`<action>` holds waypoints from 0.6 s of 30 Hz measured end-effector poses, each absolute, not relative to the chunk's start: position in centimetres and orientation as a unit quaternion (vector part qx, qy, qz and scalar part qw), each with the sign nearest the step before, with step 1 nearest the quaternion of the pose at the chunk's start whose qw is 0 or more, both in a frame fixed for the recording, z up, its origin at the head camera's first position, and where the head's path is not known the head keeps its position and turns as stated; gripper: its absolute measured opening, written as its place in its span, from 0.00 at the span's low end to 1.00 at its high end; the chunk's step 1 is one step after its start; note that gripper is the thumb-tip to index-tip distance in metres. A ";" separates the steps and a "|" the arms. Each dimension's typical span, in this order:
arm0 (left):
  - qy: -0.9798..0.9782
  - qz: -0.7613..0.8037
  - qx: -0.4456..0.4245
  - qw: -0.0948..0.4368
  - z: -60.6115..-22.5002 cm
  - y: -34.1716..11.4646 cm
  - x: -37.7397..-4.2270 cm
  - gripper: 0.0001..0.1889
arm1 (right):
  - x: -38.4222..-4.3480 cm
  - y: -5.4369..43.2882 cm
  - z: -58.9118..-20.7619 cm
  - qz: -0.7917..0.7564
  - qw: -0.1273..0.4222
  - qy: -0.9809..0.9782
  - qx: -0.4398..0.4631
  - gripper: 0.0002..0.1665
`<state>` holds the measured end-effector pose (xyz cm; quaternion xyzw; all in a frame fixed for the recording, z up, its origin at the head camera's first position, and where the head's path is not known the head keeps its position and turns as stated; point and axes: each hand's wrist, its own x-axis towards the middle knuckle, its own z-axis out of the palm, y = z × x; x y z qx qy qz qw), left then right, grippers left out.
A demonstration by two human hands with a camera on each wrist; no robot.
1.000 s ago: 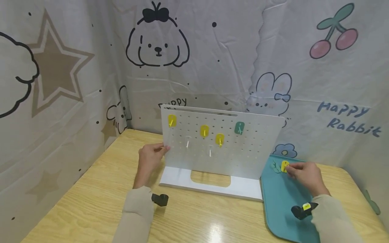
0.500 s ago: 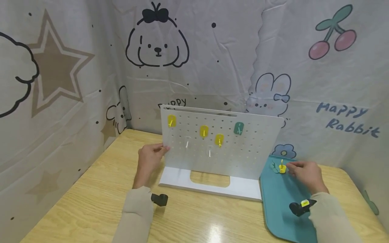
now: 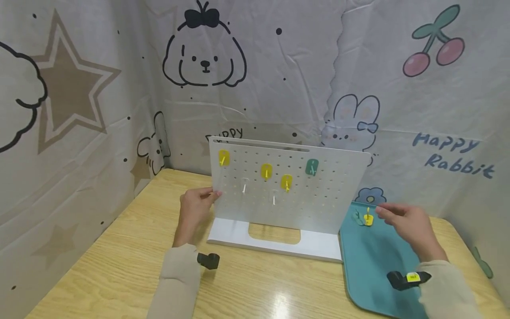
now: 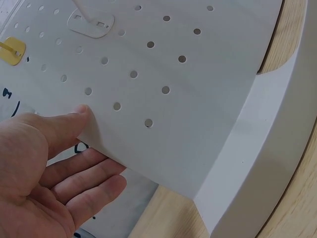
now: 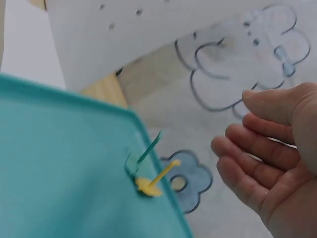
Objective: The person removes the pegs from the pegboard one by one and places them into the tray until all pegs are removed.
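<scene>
Wood-grain tabletop (image 3: 131,235) supports white pegboard (image 3: 300,197) and teal tray (image 3: 370,266). Left hand (image 3: 195,207) pinches the pegboard's side; right hand (image 3: 415,229), empty and loosely curved, hovers near the tray's yellow hook (image 3: 368,220).

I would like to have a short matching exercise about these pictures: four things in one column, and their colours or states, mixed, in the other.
1. Board
2. Tray
3. Left hand
4. Right hand

a. holding nothing
b. blue-green, with a yellow hook and a green hook on it
c. gripping the board's edge
d. white and perforated

Pairs: 1-d, 2-b, 3-c, 4-a
</scene>
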<state>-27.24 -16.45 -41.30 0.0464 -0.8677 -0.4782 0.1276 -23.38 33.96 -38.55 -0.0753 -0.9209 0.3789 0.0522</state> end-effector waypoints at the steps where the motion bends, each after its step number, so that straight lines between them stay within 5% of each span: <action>1: -0.868 -0.478 0.046 0.127 -41.3 -16.4 -27.2 0.17 | -23.2 33.8 -38.3 0.383 0.058 -0.919 -0.071 0.41; 18: -0.869 -0.477 0.045 0.123 -41.3 -16.5 -27.4 0.18 | -21.2 29.3 -34.6 0.393 0.146 -0.908 0.008 0.32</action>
